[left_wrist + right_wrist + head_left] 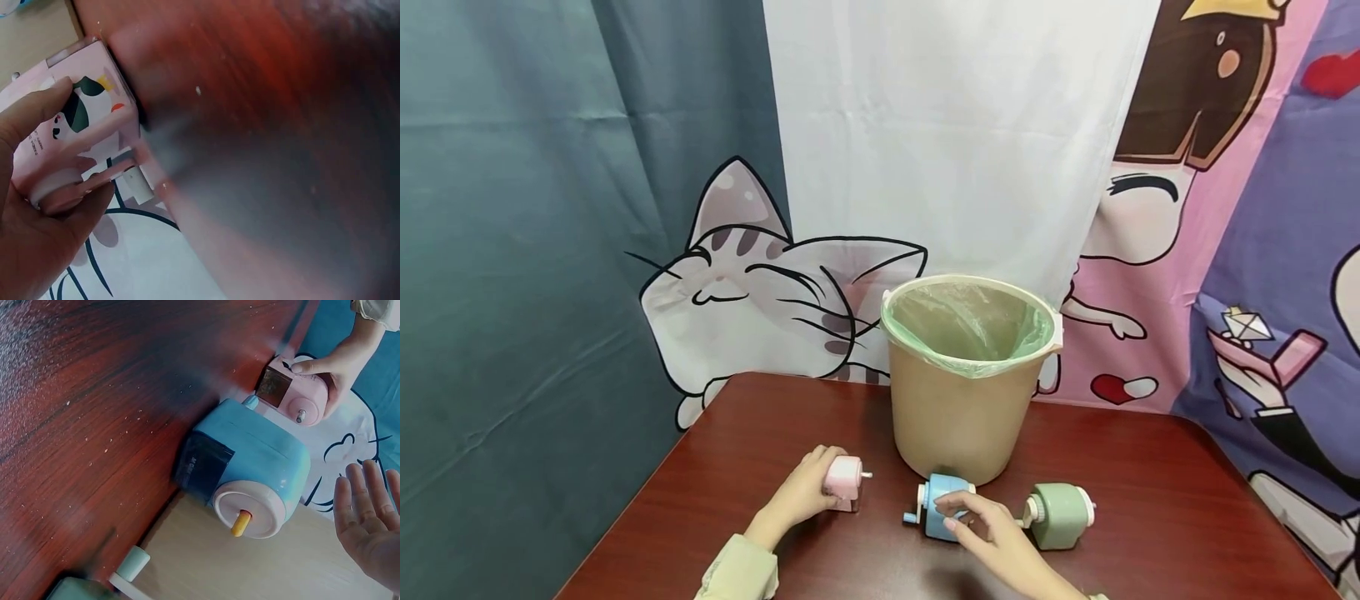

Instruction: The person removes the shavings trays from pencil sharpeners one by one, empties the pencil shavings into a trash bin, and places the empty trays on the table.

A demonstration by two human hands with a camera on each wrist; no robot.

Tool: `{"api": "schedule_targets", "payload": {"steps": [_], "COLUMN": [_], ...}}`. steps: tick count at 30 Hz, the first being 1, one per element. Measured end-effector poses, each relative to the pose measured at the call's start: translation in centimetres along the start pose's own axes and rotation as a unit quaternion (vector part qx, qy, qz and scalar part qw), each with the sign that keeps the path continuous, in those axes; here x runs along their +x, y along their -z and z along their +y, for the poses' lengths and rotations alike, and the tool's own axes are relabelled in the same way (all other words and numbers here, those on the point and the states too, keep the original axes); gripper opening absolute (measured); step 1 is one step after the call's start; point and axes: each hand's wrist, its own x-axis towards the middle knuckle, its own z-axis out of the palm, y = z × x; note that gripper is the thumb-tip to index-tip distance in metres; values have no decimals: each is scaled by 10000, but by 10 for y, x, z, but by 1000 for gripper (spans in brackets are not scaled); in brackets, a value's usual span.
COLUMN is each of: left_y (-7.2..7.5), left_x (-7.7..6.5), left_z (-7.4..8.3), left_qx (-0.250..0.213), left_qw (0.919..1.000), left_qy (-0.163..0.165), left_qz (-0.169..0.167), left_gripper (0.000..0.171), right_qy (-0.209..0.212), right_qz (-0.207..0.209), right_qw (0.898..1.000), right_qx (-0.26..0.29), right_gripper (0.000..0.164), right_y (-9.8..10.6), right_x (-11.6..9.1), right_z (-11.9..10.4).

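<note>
My left hand (pixel 801 490) grips a pink crank pencil sharpener (pixel 844 473) standing on the table. In the left wrist view, its thumb lies on the printed side of the pink sharpener (pixel 94 94) and fingers are by the crank. A blue crank pencil sharpener (pixel 947 483) stands to its right, with a yellow-orange stub poking from its white round end in the right wrist view. My right hand (pixel 996 542) hovers near the blue one; in the right wrist view that hand (pixel 372 531) has extended fingers, apart from it. A green sharpener (pixel 1062 518) stands further right.
Behind the sharpeners stands a tan bin (pixel 962 417) with a thin green liner bag. All of them are on a dark red-brown wooden table (pixel 1120 450). A printed cartoon curtain (pixel 955 150) hangs along the table's far edge.
</note>
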Motion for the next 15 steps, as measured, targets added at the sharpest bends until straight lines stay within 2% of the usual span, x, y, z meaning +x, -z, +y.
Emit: {"api": "schedule_targets", "payload": {"steps": [4, 9, 15], "left_y": [-2, -1, 1], "left_x": [-4, -2, -1], "left_z": [0, -2, -5], "left_qx": [26, 55, -73], "left_qw": [10000, 9999, 9999], "left_qy": [39, -10, 68], "left_qz": [-13, 122, 124], "left_gripper": [61, 61, 62], "right_qy": [-165, -260, -398], "right_qz": [-90, 39, 40], "right_qw": [9997, 9997, 9992], "right_qx": [149, -17, -85], "right_gripper": [18, 17, 17], "right_y": [1, 4, 7], "right_x": [-2, 0, 0], "right_z": [-4, -5, -4]}}
